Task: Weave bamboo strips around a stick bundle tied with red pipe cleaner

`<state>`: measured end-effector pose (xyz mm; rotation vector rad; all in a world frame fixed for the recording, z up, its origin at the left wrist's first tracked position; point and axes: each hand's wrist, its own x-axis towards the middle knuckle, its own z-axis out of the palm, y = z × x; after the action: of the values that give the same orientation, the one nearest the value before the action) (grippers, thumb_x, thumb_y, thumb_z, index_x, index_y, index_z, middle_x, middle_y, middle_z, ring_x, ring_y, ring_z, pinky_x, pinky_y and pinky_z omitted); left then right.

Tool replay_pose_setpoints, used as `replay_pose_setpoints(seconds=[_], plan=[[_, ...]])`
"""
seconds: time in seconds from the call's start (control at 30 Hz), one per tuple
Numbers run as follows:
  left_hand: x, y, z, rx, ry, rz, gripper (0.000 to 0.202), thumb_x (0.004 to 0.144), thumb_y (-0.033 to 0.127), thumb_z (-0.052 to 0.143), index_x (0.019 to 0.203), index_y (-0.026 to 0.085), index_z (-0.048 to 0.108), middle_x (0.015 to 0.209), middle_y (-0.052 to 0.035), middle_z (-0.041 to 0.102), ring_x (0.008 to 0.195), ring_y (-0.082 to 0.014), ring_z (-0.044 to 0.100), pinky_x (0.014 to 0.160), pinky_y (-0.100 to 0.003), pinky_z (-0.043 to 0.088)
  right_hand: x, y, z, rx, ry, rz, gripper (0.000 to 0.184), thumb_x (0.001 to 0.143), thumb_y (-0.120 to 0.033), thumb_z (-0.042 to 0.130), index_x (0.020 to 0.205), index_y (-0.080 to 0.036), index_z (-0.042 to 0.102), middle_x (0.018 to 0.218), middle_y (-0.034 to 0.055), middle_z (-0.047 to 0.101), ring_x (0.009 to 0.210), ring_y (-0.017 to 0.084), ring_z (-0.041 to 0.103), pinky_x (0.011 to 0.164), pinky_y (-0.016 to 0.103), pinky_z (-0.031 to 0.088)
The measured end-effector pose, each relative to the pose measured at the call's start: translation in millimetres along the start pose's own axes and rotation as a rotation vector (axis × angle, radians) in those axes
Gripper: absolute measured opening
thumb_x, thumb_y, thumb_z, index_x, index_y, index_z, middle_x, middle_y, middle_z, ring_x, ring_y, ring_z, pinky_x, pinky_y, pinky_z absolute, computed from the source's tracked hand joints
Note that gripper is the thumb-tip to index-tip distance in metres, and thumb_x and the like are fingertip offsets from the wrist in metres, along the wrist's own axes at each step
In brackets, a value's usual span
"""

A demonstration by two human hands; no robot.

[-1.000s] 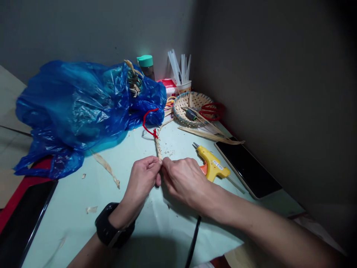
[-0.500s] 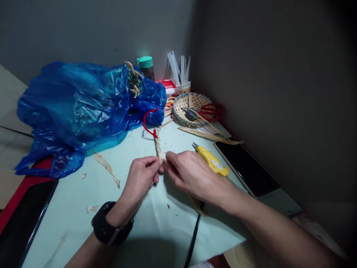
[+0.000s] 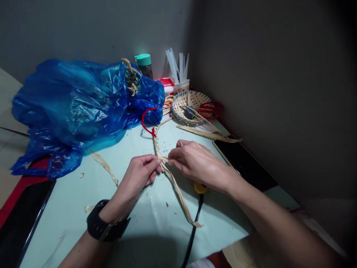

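A pale braid of dried plant strips (image 3: 156, 146) lies on the table, with a red string (image 3: 144, 120) tied near its far end. My left hand (image 3: 145, 169) is closed, pinching the near end of the braid between thumb and forefinger. Just right of it, my right hand (image 3: 199, 163) pinches a strip that comes out of the braid. A long loose strip (image 3: 180, 193) trails from the braid toward me across the table. Under my right hand, a yellow tool (image 3: 199, 188) with a black cord is mostly hidden.
A large blue plastic bag (image 3: 83, 104) fills the back left. Behind the braid stand a woven basket (image 3: 178, 111) with red-handled scissors (image 3: 210, 110), a cup of clear sticks (image 3: 182, 86) and a green-lidded bottle (image 3: 143, 59). A dark phone (image 3: 251, 167) lies right, a black device (image 3: 25, 216) left.
My right hand has risen slightly and turned, now over the yellow tool. The long loose strip lies in plain view below my hands. My left hand keeps its pinch; the view has shifted slightly.
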<state>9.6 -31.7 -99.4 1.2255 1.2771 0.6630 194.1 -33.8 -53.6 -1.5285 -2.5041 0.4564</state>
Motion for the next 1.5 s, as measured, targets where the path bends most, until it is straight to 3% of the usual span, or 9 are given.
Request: replay_pose_setpoints(seconds=[0.23,0.4,0.57,0.8,0.97,1.1,1.17,1.27,1.5], plan=[[-3,3,5.3,0.13,0.087,0.007,0.028,0.082,0.034,0.053,0.06,0.016,0.056,0.041,0.0026,0.048,0.037,-0.007,0.034,0.04,-0.021,0.023,-7,-20,8,-0.115,0.114,-0.003,0.016,0.088,-0.02,0.045,0.082,-0.017,0.06,0.083,0.0045,0.056,0.06,0.013,0.05,0.053,0.029,0.023],[-6,7,8.3,0.087,0.138,0.022,0.024,0.078,0.024,0.052,0.055,0.016,0.053,0.039,0.006,0.038,0.039,-0.0066,0.03,0.042,-0.022,0.021,-14,-39,22,-0.125,0.019,-0.122,0.02,0.079,-0.011,0.048,0.096,-0.014,0.057,0.091,0.0076,0.056,0.062,0.016,0.053,0.051,0.029,0.026],[-5,4,1.7,-0.06,0.056,0.016,0.025,0.08,0.027,0.054,0.058,0.015,0.056,0.044,0.005,0.042,0.044,-0.0075,0.035,0.046,-0.021,0.027,-16,-45,36,-0.193,-0.027,-0.195,0.028,0.075,-0.008,0.047,0.101,-0.011,0.057,0.099,0.0139,0.056,0.069,0.022,0.057,0.052,0.031,0.035],[-6,1,-5.4,-0.219,-0.046,-0.016,0.021,0.08,0.031,0.059,0.067,0.014,0.061,0.051,0.0029,0.05,0.048,-0.0081,0.04,0.048,-0.021,0.03,-19,-42,47,-0.161,0.03,-0.203,0.034,0.075,-0.006,0.045,0.105,-0.012,0.058,0.103,0.0133,0.058,0.065,0.019,0.056,0.049,0.029,0.032],[-3,-1,-5.3,-0.176,0.006,-0.053,0.013,0.076,0.027,0.064,0.078,0.013,0.065,0.048,0.0046,0.049,0.044,-0.0067,0.038,0.044,-0.02,0.028,-12,-33,33,0.014,-0.004,-0.143,0.021,0.083,-0.016,0.046,0.096,-0.015,0.062,0.092,0.0073,0.062,0.062,0.014,0.053,0.052,0.027,0.03],[-4,2,-6.2,-0.172,0.058,-0.03,0.013,0.074,0.026,0.065,0.077,0.014,0.064,0.047,0.0044,0.049,0.043,-0.0063,0.039,0.042,-0.019,0.028,1,-22,20,0.217,0.133,0.006,0.024,0.093,-0.031,0.044,0.1,-0.015,0.06,0.095,0.0084,0.061,0.086,0.018,0.056,0.071,0.027,0.038],[-5,5,-7.1,-0.157,0.07,-0.024,0.014,0.074,0.026,0.066,0.08,0.013,0.064,0.047,0.0043,0.05,0.042,-0.0064,0.039,0.042,-0.019,0.028,8,-17,21,0.412,0.052,-0.006,0.025,0.094,-0.033,0.043,0.102,-0.013,0.057,0.093,0.0078,0.062,0.086,0.016,0.056,0.072,0.026,0.039],[-7,10,-8.2,-0.14,0.057,0.0,0.014,0.073,0.025,0.066,0.081,0.014,0.063,0.05,0.0036,0.052,0.044,-0.0067,0.041,0.043,-0.019,0.031,15,-11,27,0.693,-0.148,-0.062,0.026,0.097,-0.031,0.037,0.095,-0.013,0.056,0.079,0.0029,0.062,0.069,0.011,0.055,0.065,0.022,0.038],[-9,12,-7.7,-0.14,-0.045,0.024,0.01,0.078,0.022,0.06,0.083,0.014,0.056,0.059,-0.0002,0.059,0.047,-0.0077,0.045,0.045,-0.02,0.034,21,4,26,1.043,-0.351,-0.084,0.019,0.093,-0.021,0.043,0.1,-0.011,0.057,0.077,0.0007,0.059,0.063,0.007,0.05,0.058,0.019,0.037]])
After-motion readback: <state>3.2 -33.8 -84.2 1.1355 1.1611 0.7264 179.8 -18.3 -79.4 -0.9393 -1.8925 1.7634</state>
